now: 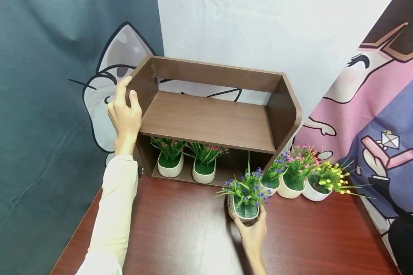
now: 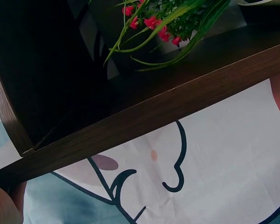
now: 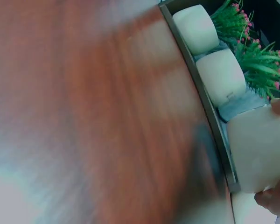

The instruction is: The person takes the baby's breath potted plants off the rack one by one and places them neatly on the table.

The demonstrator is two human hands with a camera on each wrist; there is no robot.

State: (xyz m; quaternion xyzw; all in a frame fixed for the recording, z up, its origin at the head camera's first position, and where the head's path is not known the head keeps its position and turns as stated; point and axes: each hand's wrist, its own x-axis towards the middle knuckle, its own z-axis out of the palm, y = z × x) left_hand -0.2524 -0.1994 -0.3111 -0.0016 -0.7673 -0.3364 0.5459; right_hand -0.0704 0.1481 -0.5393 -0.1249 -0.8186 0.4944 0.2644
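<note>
The right hand is holding the blue-flowered pot just before the wooden shelf, its grip spread to the pot's width. Beyond, the left hand is clasping the left side panel between thumb and fingers.

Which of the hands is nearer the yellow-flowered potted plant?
Right. The right hand, gripping a blue-flowered potted plant, is left of the yellow-flowered potted plant and closer to the person; the left hand is farther left, at the shelf's left side panel.
</note>
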